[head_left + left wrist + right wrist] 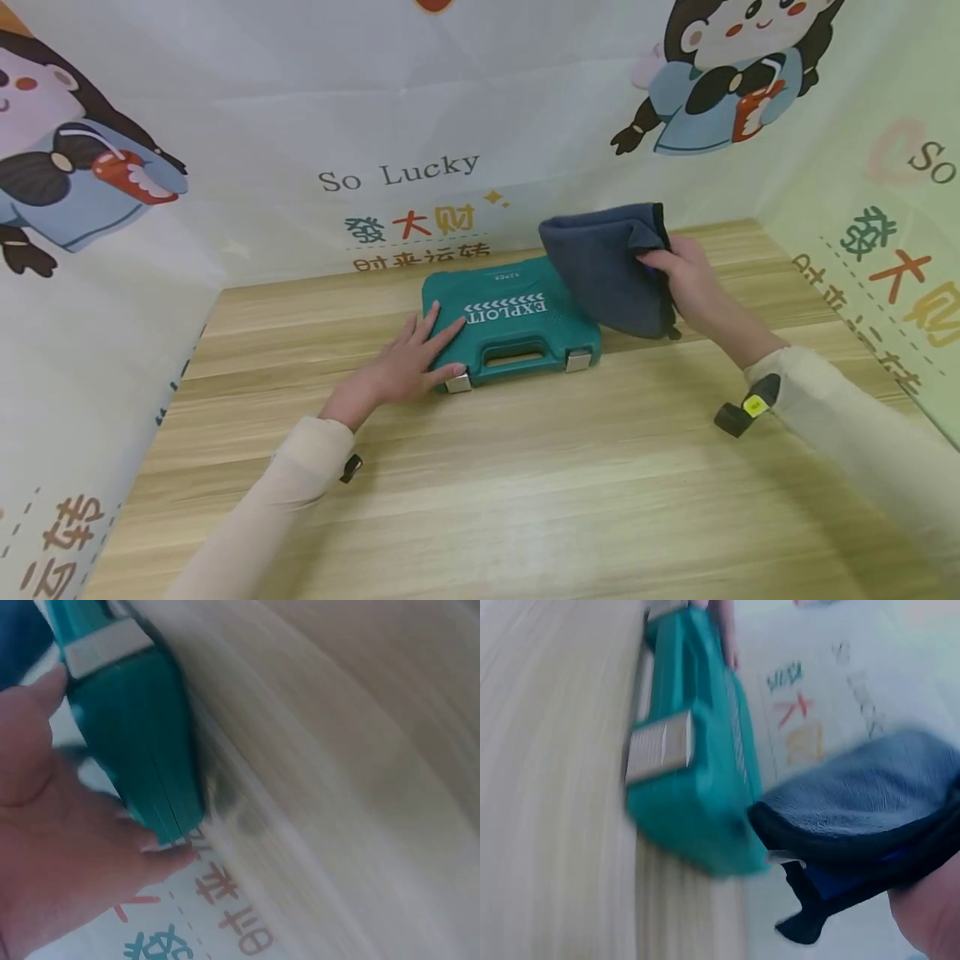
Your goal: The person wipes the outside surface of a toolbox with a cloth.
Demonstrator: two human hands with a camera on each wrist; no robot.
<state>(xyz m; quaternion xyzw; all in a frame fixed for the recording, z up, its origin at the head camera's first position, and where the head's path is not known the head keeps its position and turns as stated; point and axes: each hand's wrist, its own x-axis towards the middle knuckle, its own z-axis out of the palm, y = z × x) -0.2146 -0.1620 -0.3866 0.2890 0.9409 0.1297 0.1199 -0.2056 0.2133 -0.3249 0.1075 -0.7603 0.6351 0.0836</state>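
A teal plastic tool case (495, 287) with white EXPLOIT lettering lies flat on the wooden table, its carry handle and two silver latches facing the person. My left hand (401, 362) rests on the case's left end, fingers spread over the lid and thumb by the left latch (458, 382). In my right hand (693, 283) a folded dark blue cloth (607, 271) is pinched by its edge, hanging over the case's right end. The right wrist view shows the cloth (870, 787) with its black hem beside the case (697, 765). The left wrist view shows the case's end (139, 735) beside my fingers.
A light wood-grain table (525, 500) carries the case. A printed white sheet (300, 125) hangs right behind it, and similar sheets stand at the left and right sides. Dark wrist devices (738, 417) sit at both sleeve cuffs.
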